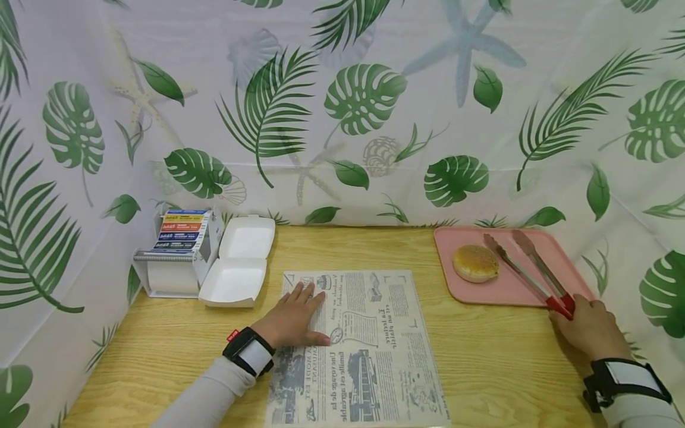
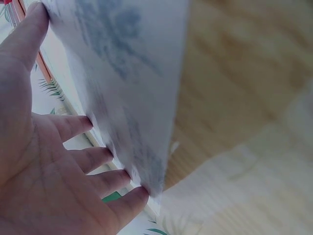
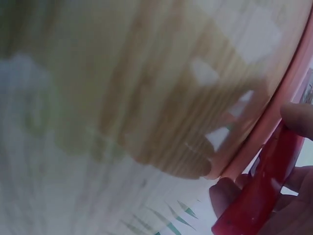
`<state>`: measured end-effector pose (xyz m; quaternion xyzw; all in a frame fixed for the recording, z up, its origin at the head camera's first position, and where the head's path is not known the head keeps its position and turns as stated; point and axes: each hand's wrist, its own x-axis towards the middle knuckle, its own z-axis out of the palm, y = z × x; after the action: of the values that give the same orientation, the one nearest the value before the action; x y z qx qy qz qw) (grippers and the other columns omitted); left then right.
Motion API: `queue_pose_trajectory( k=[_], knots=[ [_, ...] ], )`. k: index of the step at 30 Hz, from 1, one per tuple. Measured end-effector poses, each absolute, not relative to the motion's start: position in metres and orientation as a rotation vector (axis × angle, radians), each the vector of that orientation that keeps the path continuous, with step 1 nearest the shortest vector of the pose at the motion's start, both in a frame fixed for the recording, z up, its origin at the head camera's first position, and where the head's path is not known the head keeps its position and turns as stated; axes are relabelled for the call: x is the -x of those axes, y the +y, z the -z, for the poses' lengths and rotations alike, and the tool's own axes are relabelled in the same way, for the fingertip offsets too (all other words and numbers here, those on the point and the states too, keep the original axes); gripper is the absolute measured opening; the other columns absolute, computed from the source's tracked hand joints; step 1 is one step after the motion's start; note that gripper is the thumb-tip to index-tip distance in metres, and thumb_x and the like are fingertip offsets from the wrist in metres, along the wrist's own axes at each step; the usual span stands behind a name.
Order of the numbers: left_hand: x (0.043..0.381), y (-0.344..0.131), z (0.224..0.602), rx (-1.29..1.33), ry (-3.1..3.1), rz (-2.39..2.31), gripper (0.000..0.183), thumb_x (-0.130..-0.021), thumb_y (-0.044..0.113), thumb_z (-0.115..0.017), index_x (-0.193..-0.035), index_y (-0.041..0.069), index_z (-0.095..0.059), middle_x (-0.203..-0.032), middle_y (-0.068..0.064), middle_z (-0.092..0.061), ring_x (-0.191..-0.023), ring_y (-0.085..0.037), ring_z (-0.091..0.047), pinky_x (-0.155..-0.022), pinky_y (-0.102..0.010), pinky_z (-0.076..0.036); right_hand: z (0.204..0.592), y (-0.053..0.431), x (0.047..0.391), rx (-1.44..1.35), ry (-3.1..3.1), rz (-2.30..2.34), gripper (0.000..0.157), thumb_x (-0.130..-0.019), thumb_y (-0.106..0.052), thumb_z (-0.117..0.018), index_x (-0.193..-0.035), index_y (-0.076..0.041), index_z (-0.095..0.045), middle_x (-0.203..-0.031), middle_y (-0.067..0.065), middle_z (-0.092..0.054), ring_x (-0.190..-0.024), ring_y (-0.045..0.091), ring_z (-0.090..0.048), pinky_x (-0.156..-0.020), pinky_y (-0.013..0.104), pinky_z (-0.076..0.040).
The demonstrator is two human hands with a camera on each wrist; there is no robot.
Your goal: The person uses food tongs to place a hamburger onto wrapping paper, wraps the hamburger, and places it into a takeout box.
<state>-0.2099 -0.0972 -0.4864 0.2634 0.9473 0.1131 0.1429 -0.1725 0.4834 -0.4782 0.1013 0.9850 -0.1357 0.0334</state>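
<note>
My left hand [image 1: 293, 318] lies spread over the upper left part of a newsprint-patterned paper sheet [image 1: 374, 333]. In the left wrist view its fingers [image 2: 100, 157] are apart and the tips touch the paper [image 2: 132, 93]. At the right, my right hand [image 1: 594, 327] holds the red handles of metal tongs [image 1: 527, 273]. The right wrist view shows thumb and fingers around a red handle [image 3: 266, 183]. The tongs' arms lie spread over a pink tray [image 1: 471, 292], their tips toward the back. Left of them on the tray sits a round, browned bun [image 1: 475, 264].
An open white clamshell box [image 1: 235, 282] stands at the back left. Beside it is a white dispenser [image 1: 173, 279] with a roll and several colored label strips. A leaf-printed cloth [image 1: 299, 119] walls the wooden table [image 1: 481, 368] at the back and sides.
</note>
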Motion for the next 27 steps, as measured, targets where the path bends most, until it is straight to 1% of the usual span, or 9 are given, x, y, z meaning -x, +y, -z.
queue_pose_trajectory(
  k=[4,6,7,11,15,18,21,24,27],
  knots=[
    [0.210,-0.097,0.487,-0.762,2.730,-0.326,0.101,-0.085,0.066,-0.070,-0.159,0.008,-0.033,-0.164,-0.022,-0.021,-0.151,-0.044,-0.015,-0.118,-0.059,-0.024,0.482,0.487,0.176,-0.256,3.060,0.453,0.057,-0.100,-0.039,-0.060,-0.101,0.016,-0.047,-0.090,0.033,-0.043,-0.077,0.046,-0.050,-0.060,0.052,-0.043],
    [0.210,-0.096,0.488,-0.764,2.730,-0.324,0.102,-0.085,0.066,-0.070,-0.159,0.008,-0.033,-0.164,-0.022,-0.022,-0.151,-0.044,-0.015,-0.117,-0.059,-0.025,0.484,0.487,0.177,-0.234,3.069,0.479,0.056,-0.101,-0.043,-0.059,-0.092,0.012,-0.047,-0.082,0.025,-0.043,-0.071,0.038,-0.049,-0.057,0.045,-0.040],
    [0.210,-0.096,0.488,-0.764,2.730,-0.324,0.102,-0.084,0.066,-0.070,-0.159,0.008,-0.033,-0.164,-0.022,-0.022,-0.151,-0.044,-0.015,-0.117,-0.059,-0.025,0.485,0.486,0.178,-0.221,3.080,0.493,0.055,-0.102,-0.043,-0.058,-0.087,0.009,-0.047,-0.078,0.021,-0.042,-0.069,0.035,-0.048,-0.056,0.043,-0.039],
    [0.210,-0.095,0.489,-0.762,2.726,-0.327,0.102,-0.084,0.067,-0.070,-0.159,0.008,-0.033,-0.164,-0.022,-0.021,-0.152,-0.044,-0.014,-0.118,-0.058,-0.024,0.487,0.484,0.180,-0.180,3.152,0.507,0.045,-0.104,-0.032,-0.059,-0.075,-0.001,-0.043,-0.067,0.009,-0.040,-0.060,0.027,-0.047,-0.053,0.038,-0.036],
    [0.210,-0.094,0.490,-0.765,2.722,-0.327,0.102,-0.084,0.067,-0.069,-0.159,0.008,-0.032,-0.165,-0.022,-0.021,-0.152,-0.043,-0.014,-0.118,-0.058,-0.024,0.484,0.485,0.178,-0.149,3.167,0.537,0.041,-0.104,-0.027,-0.057,-0.077,0.001,-0.045,-0.067,0.009,-0.043,-0.059,0.027,-0.047,-0.052,0.037,-0.035],
    [0.210,-0.094,0.489,-0.769,2.722,-0.329,0.102,-0.084,0.067,-0.069,-0.159,0.008,-0.032,-0.165,-0.022,-0.021,-0.152,-0.044,-0.014,-0.118,-0.059,-0.024,0.477,0.484,0.174,-0.163,3.158,0.590,0.041,-0.106,-0.029,-0.051,-0.081,0.002,-0.046,-0.066,0.008,-0.042,-0.057,0.025,-0.044,-0.050,0.036,-0.032],
    [0.211,-0.095,0.489,-0.776,2.723,-0.327,0.102,-0.085,0.067,-0.069,-0.159,0.008,-0.032,-0.164,-0.022,-0.021,-0.152,-0.044,-0.014,-0.118,-0.059,-0.024,0.465,0.479,0.167,-0.179,3.177,0.605,0.043,-0.107,-0.033,-0.048,-0.080,-0.001,-0.043,-0.065,0.006,-0.039,-0.055,0.022,-0.040,-0.049,0.035,-0.029],
    [0.211,-0.096,0.489,-0.781,2.722,-0.319,0.102,-0.085,0.067,-0.068,-0.159,0.008,-0.032,-0.165,-0.022,-0.021,-0.152,-0.044,-0.014,-0.118,-0.059,-0.024,0.452,0.470,0.160,-0.157,3.196,0.572,0.045,-0.107,-0.036,-0.050,-0.078,-0.004,-0.040,-0.066,0.006,-0.037,-0.055,0.022,-0.038,-0.049,0.034,-0.028],
    [0.212,-0.098,0.488,-0.784,2.729,-0.305,0.102,-0.085,0.068,-0.068,-0.159,0.007,-0.032,-0.164,-0.023,-0.021,-0.151,-0.044,-0.015,-0.117,-0.059,-0.025,0.440,0.459,0.155,-0.103,3.201,0.536,0.043,-0.105,-0.037,-0.055,-0.083,-0.001,-0.045,-0.070,0.008,-0.039,-0.060,0.024,-0.041,-0.052,0.035,-0.029]
  ],
)
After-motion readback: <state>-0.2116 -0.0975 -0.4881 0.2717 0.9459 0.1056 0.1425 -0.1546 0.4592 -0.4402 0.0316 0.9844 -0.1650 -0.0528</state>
